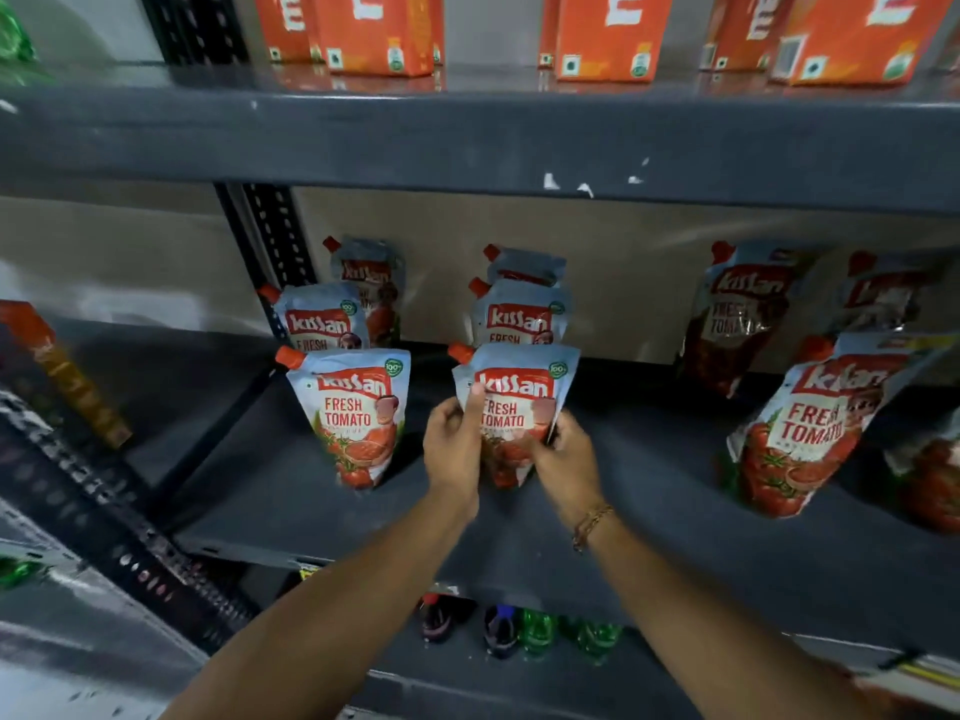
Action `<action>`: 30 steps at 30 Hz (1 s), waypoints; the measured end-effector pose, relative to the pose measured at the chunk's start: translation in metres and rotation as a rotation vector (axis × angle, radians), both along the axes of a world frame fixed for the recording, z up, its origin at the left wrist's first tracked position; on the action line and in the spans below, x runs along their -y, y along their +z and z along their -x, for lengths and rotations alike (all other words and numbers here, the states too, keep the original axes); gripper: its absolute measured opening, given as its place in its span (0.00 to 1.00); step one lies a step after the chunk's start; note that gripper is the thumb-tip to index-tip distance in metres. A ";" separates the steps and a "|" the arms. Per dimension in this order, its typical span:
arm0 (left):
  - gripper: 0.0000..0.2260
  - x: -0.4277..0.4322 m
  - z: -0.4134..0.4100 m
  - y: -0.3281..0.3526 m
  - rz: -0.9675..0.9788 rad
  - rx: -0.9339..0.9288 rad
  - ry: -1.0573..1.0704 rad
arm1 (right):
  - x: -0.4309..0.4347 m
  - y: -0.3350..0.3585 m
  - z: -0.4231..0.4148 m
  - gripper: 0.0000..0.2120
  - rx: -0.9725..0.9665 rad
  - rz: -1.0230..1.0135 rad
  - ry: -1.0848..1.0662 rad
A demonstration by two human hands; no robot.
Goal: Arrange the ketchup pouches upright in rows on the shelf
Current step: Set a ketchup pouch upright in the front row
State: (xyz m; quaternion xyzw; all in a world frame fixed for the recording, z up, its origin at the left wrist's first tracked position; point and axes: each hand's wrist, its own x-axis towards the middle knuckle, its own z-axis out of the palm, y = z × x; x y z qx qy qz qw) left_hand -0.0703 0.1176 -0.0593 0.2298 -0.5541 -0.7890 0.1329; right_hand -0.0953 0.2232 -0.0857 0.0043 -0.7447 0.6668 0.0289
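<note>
Two hands grip the front Kissan ketchup pouch [519,402] of the middle row. The left hand [453,449] clasps its left edge, thumb pressed up across the label; the right hand [563,462] pinches its lower right edge, and a thin bracelet [589,527] circles that wrist. The pouch stands upright on the dark grey shelf [649,511], orange spout cap at upper left. Directly behind it stand a second pouch [519,314] and a third pouch [527,265], forming one row. To the left, a parallel row has a front pouch [350,413], a middle pouch [319,317] and a rear pouch [371,283], all upright. To the right, well apart, a tilted pouch [800,428] leans at the front, with a darker, blurred pouch [737,314] behind. Orange cartons [605,33] line the shelf above; green bottles [540,631] show below.
</note>
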 end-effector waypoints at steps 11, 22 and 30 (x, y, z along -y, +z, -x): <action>0.24 0.091 -0.040 -0.003 0.111 0.155 0.607 | 0.079 -0.001 -0.058 0.08 0.047 -0.022 0.277; 0.21 0.169 -0.036 0.005 -0.029 0.022 0.167 | 0.164 0.010 -0.028 0.16 0.246 0.171 0.526; 0.28 0.183 -0.034 0.003 -0.065 0.022 0.175 | 0.174 0.001 -0.021 0.25 0.243 0.160 0.503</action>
